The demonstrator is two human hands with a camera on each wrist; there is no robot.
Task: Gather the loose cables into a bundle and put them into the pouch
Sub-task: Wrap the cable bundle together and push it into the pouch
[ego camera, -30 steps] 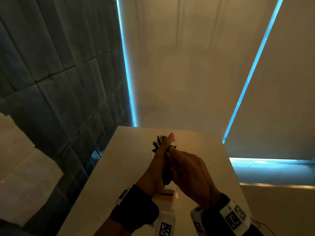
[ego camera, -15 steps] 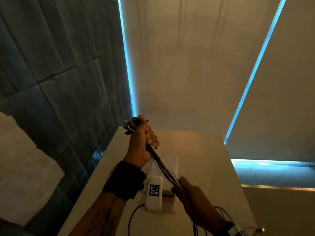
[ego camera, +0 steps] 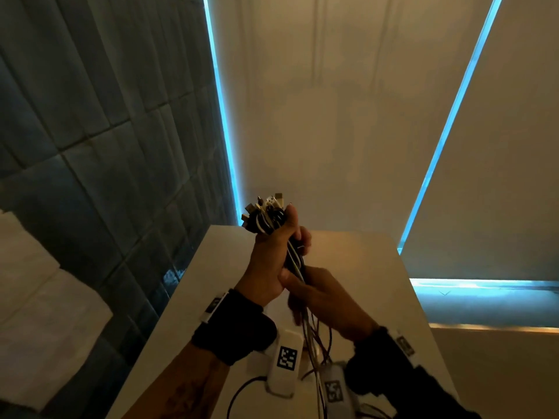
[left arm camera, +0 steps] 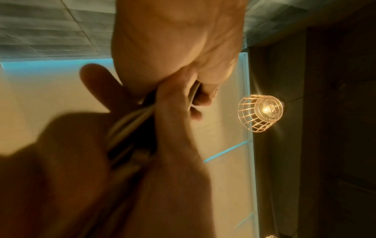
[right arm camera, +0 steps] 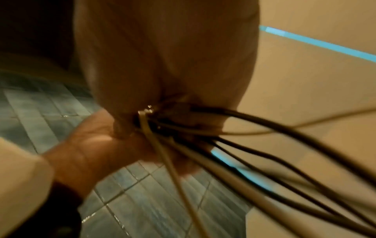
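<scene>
Because the cables (ego camera: 292,255) are light, limp and slippery, take them just below the plugs: left hand (ego camera: 272,261) clamps there above the counter (ego camera: 363,267), right hand (ego camera: 326,300) closed around the strands beneath it.

The head view looks forward and down over the desk (ego camera: 357,297) toward the wall. Each wrist view looks upward, pressed close to its own hand; all three share the cables (ego camera: 295,258) gripped between both hands.
</scene>
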